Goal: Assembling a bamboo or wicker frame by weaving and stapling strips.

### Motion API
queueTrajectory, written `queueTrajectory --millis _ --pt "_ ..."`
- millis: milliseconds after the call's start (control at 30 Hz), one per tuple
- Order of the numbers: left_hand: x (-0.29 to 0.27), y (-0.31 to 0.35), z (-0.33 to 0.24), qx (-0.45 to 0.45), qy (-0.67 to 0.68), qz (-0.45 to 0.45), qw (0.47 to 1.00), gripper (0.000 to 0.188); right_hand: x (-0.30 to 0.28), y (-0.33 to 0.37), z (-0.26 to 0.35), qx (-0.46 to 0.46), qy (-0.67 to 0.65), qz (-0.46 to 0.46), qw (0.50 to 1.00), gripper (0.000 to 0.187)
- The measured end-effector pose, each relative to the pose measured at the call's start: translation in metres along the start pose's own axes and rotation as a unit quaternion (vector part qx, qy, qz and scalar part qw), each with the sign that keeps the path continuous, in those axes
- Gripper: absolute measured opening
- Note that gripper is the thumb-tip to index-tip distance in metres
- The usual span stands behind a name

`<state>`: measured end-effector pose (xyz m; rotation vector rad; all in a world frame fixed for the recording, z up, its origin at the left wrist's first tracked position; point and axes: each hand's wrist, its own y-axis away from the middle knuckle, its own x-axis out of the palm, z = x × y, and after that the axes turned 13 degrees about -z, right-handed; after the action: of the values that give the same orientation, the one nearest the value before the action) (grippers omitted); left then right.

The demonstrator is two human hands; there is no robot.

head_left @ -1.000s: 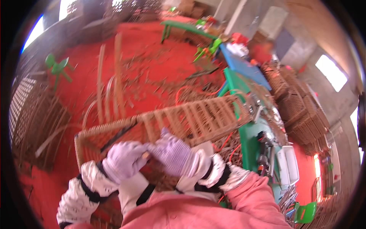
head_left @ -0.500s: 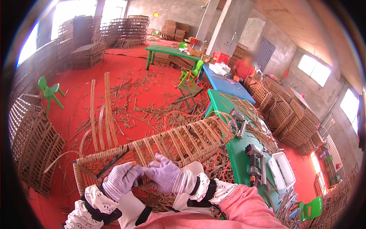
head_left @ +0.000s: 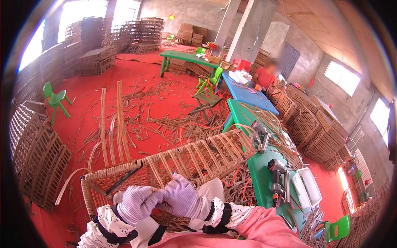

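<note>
A long woven rattan basket point(head_left: 157, 157) lies tilted across my lap, its wrapped rim running from lower left to upper right. My left hand point(head_left: 138, 203) and my right hand point(head_left: 180, 197), in lavender striped gloves, meet at the basket's near side. Both have their fingers closed and pressed together, fingertips touching or nearly so. Whatever they pinch is hidden by the gloves. Several long loose rattan strips point(head_left: 120, 124) stand up beyond the basket's far rim. A black band point(head_left: 124, 180) crosses its left end.
On the green table point(head_left: 258, 165) at right are two nail-gun-like tools point(head_left: 276, 180), a white plastic tray point(head_left: 294, 182) and cut strips. Scraps litter the red floor point(head_left: 136, 74). Stacked baskets point(head_left: 39, 144) stand left. A person point(head_left: 266, 76) sits behind the blue table point(head_left: 258, 97).
Both hands have shifted slightly right and down, still together, with the right hand's fingers more curled. The basket appears a little lower and farther right, as does the whole scene.
</note>
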<state>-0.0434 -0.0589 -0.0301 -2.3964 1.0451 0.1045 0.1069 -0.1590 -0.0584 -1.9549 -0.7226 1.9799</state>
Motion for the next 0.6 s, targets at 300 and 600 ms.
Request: queueTrajectory --millis 300,600 --pt "0.021 0.04 -0.003 0.074 -0.088 -0.053 0.992 0.007 0.009 0.001 -0.007 -0.052 0.018 -0.046 0.997 0.03" --pt "0.034 0.07 0.037 0.005 0.049 -0.102 0.994 0.006 0.008 0.0 -0.006 -0.058 -0.019 -0.08 0.995 0.034"
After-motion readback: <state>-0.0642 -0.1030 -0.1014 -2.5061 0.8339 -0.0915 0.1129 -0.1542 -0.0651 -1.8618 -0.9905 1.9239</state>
